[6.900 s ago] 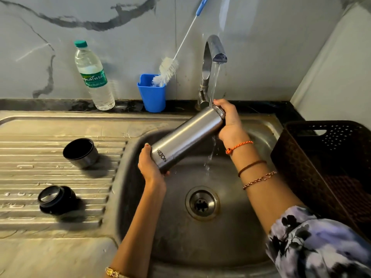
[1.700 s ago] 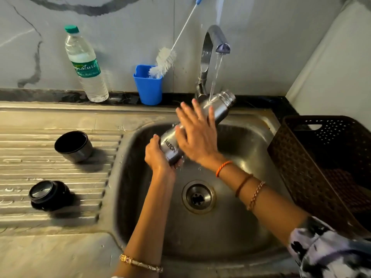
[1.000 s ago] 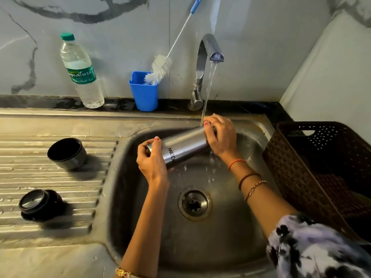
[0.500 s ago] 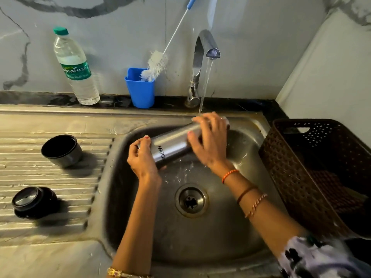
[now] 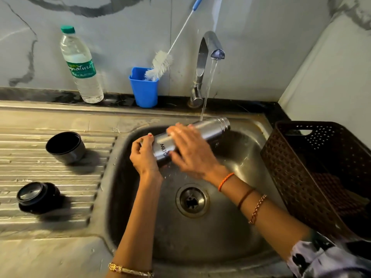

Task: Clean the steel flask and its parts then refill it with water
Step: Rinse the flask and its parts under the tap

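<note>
- flask stopper (image 5: 33,194): black with a steel centre, lying on the ribbed drainboard (image 5: 56,177) at far left, well apart from the flask; whether it is washed cannot be told.
- flask cup lid (image 5: 65,147): dark inside, steel outside, on its side on the drainboard, mouth toward the camera; wash state also unclear.
- plastic water bottle (image 5: 81,65): capped, upright on the dark ledge behind.
- blue holder (image 5: 144,88): holds the bottle brush (image 5: 159,65), not in use; inside scrubbing appears either done or still to come.
- left hand (image 5: 143,155): fingers curled round the flask's base end, gripping it.
- steel flask (image 5: 208,130): open, tilted nearly flat over the sink basin (image 5: 200,241), threaded mouth to the right.
- right hand (image 5: 190,151): blurred, fingers fairly straight, laid across the flask's middle, apparently rubbing the outside.
- tap (image 5: 208,49): running, stream landing on the flask's upper body, not into its mouth.
- brown basket (image 5: 321,169): at right.
- judgement: outside rinse in progress; refilling and reassembly remain.
</note>
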